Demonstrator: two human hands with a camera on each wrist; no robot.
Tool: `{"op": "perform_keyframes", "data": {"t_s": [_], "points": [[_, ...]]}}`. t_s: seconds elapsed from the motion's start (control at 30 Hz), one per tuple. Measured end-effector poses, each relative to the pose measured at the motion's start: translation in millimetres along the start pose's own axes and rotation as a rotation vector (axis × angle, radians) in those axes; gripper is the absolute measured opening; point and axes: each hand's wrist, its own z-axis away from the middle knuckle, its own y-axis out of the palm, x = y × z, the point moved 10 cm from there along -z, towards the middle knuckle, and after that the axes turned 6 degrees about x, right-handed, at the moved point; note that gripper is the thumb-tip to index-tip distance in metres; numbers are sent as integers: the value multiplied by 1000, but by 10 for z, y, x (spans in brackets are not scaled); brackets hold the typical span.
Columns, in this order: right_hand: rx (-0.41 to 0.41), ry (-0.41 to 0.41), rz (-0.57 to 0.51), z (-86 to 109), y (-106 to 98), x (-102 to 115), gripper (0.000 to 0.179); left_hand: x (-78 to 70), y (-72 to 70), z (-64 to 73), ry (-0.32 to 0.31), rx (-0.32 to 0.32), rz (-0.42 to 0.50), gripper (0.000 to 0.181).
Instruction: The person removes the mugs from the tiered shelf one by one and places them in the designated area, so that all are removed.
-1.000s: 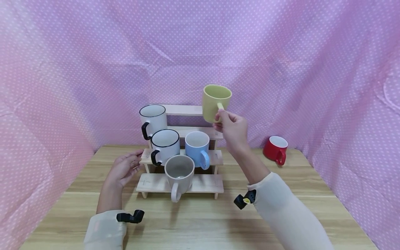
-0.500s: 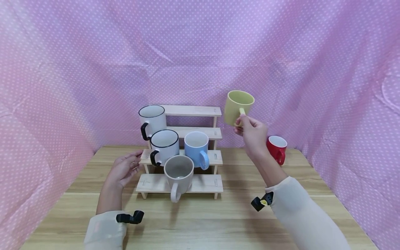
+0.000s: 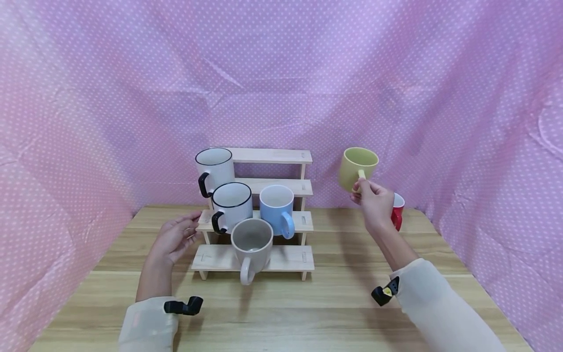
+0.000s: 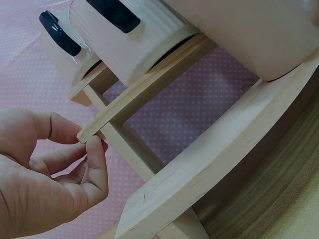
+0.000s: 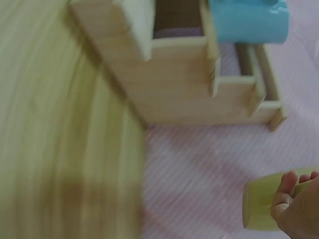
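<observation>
In the head view my right hand grips a yellow mug by its handle, upright in the air to the right of a tiered wooden rack. My left hand pinches the left end of one of the rack's shelves between thumb and fingers. On the rack stand two white mugs with black rims and handles, one higher and one lower. Beside the lower one is a light blue mug. A grey-beige mug sits on the bottom tier.
A red mug stands at the table's back right, partly hidden behind my right hand. The wooden table reaches back to a pink dotted cloth that hangs behind and along both sides.
My right hand has carried the yellow mug rightward from in front of the rack's upper right, then lower, and it now covers part of the red mug. The left hand stays put.
</observation>
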Motion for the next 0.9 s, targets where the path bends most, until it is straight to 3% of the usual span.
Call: {"op": "perform_keyframes", "data": {"t_s": [0.63,0.9], "points": [[-50,85,188,-72,-557,-613,33,14,-12,-14,-5,-3,0,49],[-28,157,168,-95,-675,-864,36,5,-3,-5,-8,-7,-9,50]]}}
